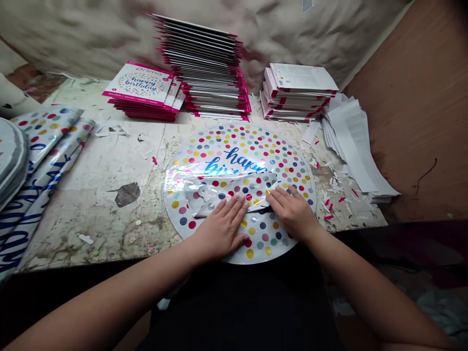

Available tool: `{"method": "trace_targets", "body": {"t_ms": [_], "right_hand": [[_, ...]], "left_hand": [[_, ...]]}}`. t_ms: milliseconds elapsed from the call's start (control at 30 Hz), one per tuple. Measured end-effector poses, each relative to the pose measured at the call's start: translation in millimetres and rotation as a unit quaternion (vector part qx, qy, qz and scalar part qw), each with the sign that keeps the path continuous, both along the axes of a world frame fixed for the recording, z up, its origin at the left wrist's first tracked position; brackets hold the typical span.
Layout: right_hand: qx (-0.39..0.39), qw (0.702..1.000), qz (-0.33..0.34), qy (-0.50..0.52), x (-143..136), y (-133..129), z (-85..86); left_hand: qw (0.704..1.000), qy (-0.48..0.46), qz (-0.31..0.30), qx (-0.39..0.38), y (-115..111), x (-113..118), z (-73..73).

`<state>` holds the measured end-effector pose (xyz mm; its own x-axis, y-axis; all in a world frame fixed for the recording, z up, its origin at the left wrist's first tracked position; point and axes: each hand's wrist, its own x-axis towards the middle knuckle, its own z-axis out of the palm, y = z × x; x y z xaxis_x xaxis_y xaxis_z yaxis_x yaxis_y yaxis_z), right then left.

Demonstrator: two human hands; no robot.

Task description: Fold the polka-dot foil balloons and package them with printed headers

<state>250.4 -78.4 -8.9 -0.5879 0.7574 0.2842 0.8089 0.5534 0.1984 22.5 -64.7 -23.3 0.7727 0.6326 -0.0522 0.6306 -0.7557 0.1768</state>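
Observation:
A round, flat, shiny sheet printed with coloured dots and blue "happy birthday" lettering lies at the table's front edge, slightly overhanging it. Across its middle rests a folded strip of glossy dotted film, partly covering the lettering. My left hand is laid flat with fingers stretched out, the fingertips on the strip's lower edge. At the strip's right end, the extended fingers of my right hand press down on it. What lies under both palms is hidden.
Behind stand a tall stack of pink-edged cards, a pile of printed "happy birthday" packs and a bundled stack. White paper strips and scraps lie right. Folded dotted sheets lie left. A brown panel borders the right.

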Motion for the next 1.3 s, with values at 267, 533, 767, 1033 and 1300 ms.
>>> {"method": "trace_targets", "body": {"t_ms": [267, 533, 767, 1033, 1300], "right_hand": [[-0.010, 0.978, 0.071, 0.197, -1, -34, 16.3], [-0.215, 0.951, 0.016, 0.222, 21, -4, -7.0], [-0.338, 0.906, 0.097, 0.233, 18, -3, 4.2], [-0.425, 0.773, -0.292, 0.369, -5, 49, 6.6], [-0.386, 0.794, -0.369, 0.289, -24, 75, 5.6]], "left_hand": [[0.997, -0.032, 0.073, -0.018, 21, 2, 15.4], [0.978, -0.063, -0.170, -0.104, 37, -10, 15.5], [0.976, -0.178, -0.102, -0.076, 22, -34, 3.4], [0.860, -0.142, 0.311, -0.378, 59, -6, 37.2], [0.809, -0.102, 0.346, -0.465, 81, 0, 39.1]]}}
